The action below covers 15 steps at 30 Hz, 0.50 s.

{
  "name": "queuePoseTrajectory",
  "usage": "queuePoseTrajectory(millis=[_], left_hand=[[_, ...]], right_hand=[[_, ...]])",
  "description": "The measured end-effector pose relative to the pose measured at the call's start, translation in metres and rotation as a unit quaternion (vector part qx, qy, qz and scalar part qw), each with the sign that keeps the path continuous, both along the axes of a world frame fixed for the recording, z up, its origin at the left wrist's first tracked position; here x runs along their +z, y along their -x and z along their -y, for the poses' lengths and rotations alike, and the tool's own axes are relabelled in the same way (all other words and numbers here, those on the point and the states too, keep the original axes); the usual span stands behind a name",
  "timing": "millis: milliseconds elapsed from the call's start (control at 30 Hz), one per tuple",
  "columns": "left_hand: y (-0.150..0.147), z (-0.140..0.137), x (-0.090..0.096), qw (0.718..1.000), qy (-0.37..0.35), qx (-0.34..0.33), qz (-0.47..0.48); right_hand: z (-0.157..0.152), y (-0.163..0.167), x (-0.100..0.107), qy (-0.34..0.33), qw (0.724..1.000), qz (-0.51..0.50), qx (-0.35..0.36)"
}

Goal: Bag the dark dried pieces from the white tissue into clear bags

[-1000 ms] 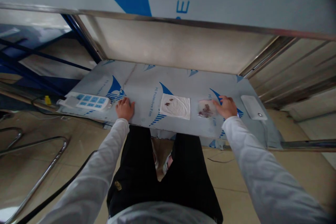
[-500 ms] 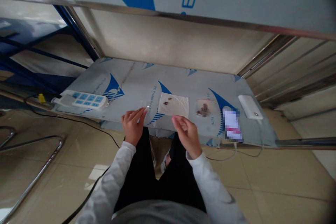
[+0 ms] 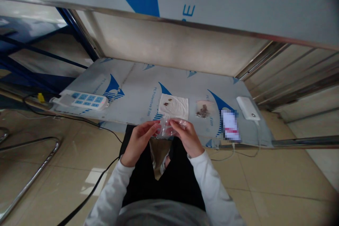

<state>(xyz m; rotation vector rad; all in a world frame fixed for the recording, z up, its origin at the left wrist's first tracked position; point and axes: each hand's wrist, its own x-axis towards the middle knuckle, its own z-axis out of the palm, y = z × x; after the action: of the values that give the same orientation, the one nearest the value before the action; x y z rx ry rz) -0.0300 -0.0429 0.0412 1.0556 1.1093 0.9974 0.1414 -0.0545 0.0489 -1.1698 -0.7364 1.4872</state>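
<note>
Between my two hands, just above the shelf's front edge, is a small clear plastic bag (image 3: 166, 129). My left hand (image 3: 141, 137) pinches its left side between thumb and fingers. On the other side my right hand (image 3: 185, 135) grips the bag, its thumb laid over the plastic. Beyond my hands a white cloth (image 3: 177, 107) lies flat, with a few small dark brown pieces (image 3: 166, 104) on its left part. Right of the cloth rests another clear bag (image 3: 203, 110) with small brown pieces in it.
The shelf (image 3: 135, 88) is covered in printed protective film. At its left lies a white power strip (image 3: 88, 100) with blue sockets. A phone (image 3: 230, 126) and a white power bank (image 3: 248, 108) lie at the right, cables hanging over the front edge. An upper shelf (image 3: 225, 0) overhangs.
My hands have come together from apart. The right hand, open before, now grips the clear bag too, and the left has moved the bag rightward and nearer, in front of the cloth.
</note>
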Motion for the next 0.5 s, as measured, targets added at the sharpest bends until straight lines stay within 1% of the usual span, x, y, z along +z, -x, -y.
queuePoseTrajectory(millis=[33, 100, 300, 400, 500], left_hand=[[-0.0006, -0.0015, 0.0002, 1.000, 0.019, -0.017, 0.015], [-0.0022, -0.0027, 0.0006, 0.998, 0.041, -0.032, 0.038], [-0.0020, -0.0001, -0.0001, 0.992, 0.049, -0.103, 0.056], [-0.0017, 0.0003, -0.0028, 0.990, 0.058, -0.110, 0.064], [-0.0029, 0.0011, -0.0029, 0.990, 0.054, -0.097, 0.088]], right_hand=[[0.0009, -0.0006, -0.0003, 0.002, 1.000, -0.004, 0.003], [0.0015, -0.0014, -0.0011, 0.006, 1.000, -0.007, 0.012], [0.0006, -0.0048, -0.0024, -0.004, 0.998, 0.051, 0.029], [-0.0008, -0.0052, -0.0012, -0.017, 0.997, 0.054, 0.050], [-0.0026, -0.0056, 0.0008, -0.025, 0.996, 0.064, 0.056]])
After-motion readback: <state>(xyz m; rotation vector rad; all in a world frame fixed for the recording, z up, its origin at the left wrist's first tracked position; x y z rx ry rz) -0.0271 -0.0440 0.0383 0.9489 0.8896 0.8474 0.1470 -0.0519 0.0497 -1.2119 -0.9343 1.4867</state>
